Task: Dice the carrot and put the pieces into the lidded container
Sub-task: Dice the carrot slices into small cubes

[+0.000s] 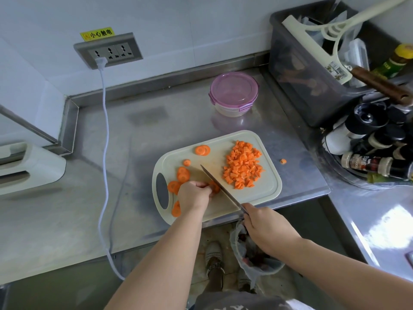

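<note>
A cream cutting board (pixel 266 193) lies on the steel counter. On its right side sits a pile of diced carrot (pixel 242 166). Several round carrot slices (pixel 183 174) lie on its left side. My left hand (pixel 194 195) holds down a small stack of slices (pixel 215 187) with curled fingers. My right hand (pixel 266 227) grips the handle of a knife (pixel 220 187), and the blade rests right beside the held slices. The round container with a purple lid (pixel 233 91) stands closed behind the board.
One carrot bit (pixel 283 161) lies on the counter right of the board. A grey bin (pixel 312 70) of utensils and spice bottles (pixel 375 153) crowd the right. A white cable (pixel 105 153) runs down from the wall socket. A lined trash bin (pixel 254 258) stands on the floor.
</note>
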{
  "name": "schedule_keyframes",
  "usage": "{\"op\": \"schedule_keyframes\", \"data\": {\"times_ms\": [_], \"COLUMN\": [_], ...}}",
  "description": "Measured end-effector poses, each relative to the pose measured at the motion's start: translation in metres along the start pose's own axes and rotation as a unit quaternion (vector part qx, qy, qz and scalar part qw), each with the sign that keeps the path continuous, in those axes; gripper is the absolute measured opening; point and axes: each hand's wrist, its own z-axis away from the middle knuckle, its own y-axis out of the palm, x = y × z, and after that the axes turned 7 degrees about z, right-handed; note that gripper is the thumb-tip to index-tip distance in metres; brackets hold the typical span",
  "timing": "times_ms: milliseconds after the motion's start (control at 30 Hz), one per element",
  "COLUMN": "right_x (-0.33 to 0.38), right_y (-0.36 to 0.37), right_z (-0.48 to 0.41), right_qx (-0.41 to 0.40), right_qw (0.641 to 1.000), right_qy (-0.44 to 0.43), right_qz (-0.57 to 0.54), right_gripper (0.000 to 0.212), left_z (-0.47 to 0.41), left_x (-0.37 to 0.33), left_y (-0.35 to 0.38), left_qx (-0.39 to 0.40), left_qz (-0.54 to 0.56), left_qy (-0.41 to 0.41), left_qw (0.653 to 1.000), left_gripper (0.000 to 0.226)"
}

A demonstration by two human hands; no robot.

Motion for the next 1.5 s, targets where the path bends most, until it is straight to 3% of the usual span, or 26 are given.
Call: {"op": "schedule_keyframes", "data": {"times_ms": [267, 700, 1300, 1500], "right_x": [0.0, 0.007, 0.011, 0.011], "right_y": [0.001, -0.014, 0.0, 0.0], "right_z": [0.0, -0.009, -0.015, -0.018], "right_qx": [0.008, -0.032, -0.038, 0.006], "right_qw": [1.0, 0.999, 0.999, 0.998], "right_qy": [-0.013, 0.009, 0.002, 0.012], "right_qz": [0.005, -0.038, 0.031, 0.056], "right_gripper": [0.026, 0.02, 0.02, 0.026], "left_z": [0.0, -0.008, -0.01, -0.012], "left_x": [0.0, 0.001, 0.005, 0.006], "left_y": [0.005, 0.006, 0.005, 0.005], "left_qx": [-0.031, -0.006, -0.013, -0.007], "left_qz": [0.001, 0.006, 0.0, -0.004], "left_qy": [-0.01, 0.002, 0.023, 0.014], "left_qw": [0.999, 1.0, 1.0, 1.0], "left_gripper": [0.019, 0.019, 0.018, 0.019]}}
